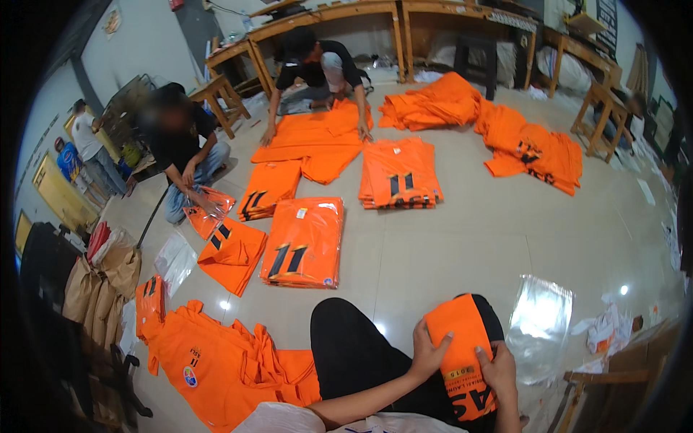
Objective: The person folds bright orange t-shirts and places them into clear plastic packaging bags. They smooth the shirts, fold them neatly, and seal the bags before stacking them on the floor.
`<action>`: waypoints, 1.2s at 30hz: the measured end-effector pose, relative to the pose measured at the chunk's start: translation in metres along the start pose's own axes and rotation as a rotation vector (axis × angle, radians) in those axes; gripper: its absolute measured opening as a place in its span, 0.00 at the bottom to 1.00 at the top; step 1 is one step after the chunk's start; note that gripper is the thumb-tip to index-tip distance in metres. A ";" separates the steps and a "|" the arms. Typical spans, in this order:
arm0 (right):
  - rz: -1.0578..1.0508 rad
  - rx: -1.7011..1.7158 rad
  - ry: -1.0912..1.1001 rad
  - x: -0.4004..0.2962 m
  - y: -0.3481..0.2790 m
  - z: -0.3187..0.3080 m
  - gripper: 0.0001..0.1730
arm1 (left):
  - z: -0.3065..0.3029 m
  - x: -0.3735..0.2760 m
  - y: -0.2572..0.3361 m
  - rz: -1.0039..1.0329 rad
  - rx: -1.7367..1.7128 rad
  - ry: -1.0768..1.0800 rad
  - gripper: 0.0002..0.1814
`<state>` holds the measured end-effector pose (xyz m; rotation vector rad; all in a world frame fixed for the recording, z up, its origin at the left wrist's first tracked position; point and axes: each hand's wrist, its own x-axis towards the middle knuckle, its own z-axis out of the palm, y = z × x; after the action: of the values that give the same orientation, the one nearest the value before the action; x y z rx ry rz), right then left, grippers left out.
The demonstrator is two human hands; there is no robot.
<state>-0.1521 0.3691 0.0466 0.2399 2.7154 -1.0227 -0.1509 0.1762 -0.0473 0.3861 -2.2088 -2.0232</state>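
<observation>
A folded orange T-shirt (459, 338) with black print lies over my right thigh. My left hand (430, 349) holds its left edge, thumb on top, and my right hand (499, 368) grips its right edge. To the right on the floor lie clear plastic bags (541, 325). A heap of loose orange shirts (216, 362) spreads at my left, beside a small packed shirt (150, 303). Ahead stand a stack of bagged orange shirts (303, 243) and another stack of folded shirts (400, 170).
Two people in black tops sit on the floor ahead, one with hands on spread orange shirts (319, 135), one touching a bagged shirt (208, 211). More shirt piles (433, 103) lie farther back. Wooden stools (601, 116), a black stool (476, 59) and brown sacks (92, 297) stand around.
</observation>
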 end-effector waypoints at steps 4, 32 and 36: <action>0.030 0.084 -0.050 0.019 0.011 0.014 0.29 | -0.018 0.027 0.003 -0.589 -0.462 -0.292 0.38; -0.018 0.946 -0.730 0.054 -0.033 0.012 0.30 | -0.080 0.133 0.110 0.054 0.296 -0.987 0.43; 0.044 0.842 -0.753 0.048 -0.037 0.005 0.31 | -0.069 0.116 0.095 0.134 0.309 -0.821 0.38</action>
<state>-0.2063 0.3423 0.0533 0.0245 1.5176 -1.7471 -0.2543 0.0862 0.0438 -0.6884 -2.8884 -1.9765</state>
